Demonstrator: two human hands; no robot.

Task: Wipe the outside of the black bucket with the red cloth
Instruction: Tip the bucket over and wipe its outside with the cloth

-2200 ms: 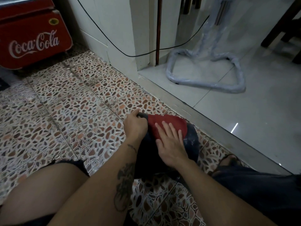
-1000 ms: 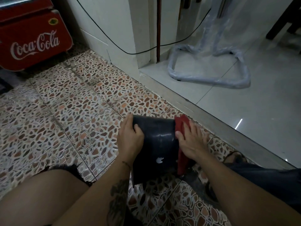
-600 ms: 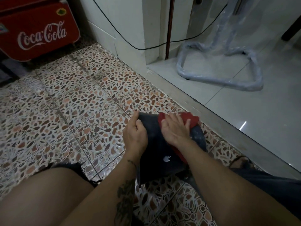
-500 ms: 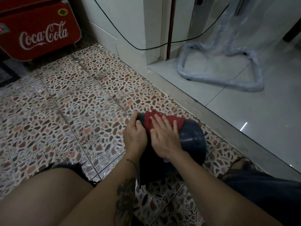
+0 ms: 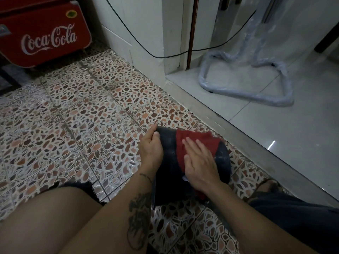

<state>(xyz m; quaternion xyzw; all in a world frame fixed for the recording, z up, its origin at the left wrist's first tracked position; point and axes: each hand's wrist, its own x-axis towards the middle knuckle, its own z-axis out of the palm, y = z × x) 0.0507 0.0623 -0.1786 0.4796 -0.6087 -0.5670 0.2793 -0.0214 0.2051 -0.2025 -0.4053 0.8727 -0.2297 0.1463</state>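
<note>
On tile, 1 bucket (image 5: 169,173), 1 cloth (image 5: 194,143), 2 hands

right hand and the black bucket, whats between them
In the head view, the red cloth lies between the right hand and the black bucket; the flat palm presses it against the bucket's outer wall.

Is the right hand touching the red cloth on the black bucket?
Touching. In the head view the right hand lies flat, fingers spread, directly on the red cloth, pressing it against the black bucket.
</note>
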